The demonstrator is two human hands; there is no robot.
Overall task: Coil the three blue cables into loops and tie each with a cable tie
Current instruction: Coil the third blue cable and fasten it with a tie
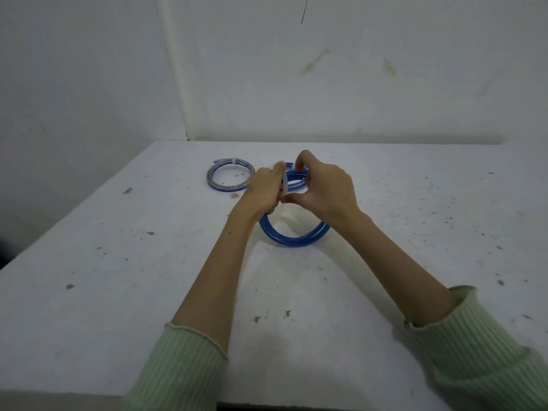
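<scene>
Head view: a white, speckled table (118,262) stands against a white wall (326,84). Both hands meet over a blue cable coil (292,238), which tilts up from the tabletop at mid-table. The left hand (264,191) pinches a white cable tie (285,185) against the coil's upper edge, fingers closed on it. The right hand (323,188) grips the same upper stretch, thumb and forefinger curled around cable and tie (the exact contact is hidden). Just beside, to the left, a second coil (229,178) lies flat, already bound by a white tie (233,161). Pale green ribbed sleeves (181,369) cover both forearms.
</scene>
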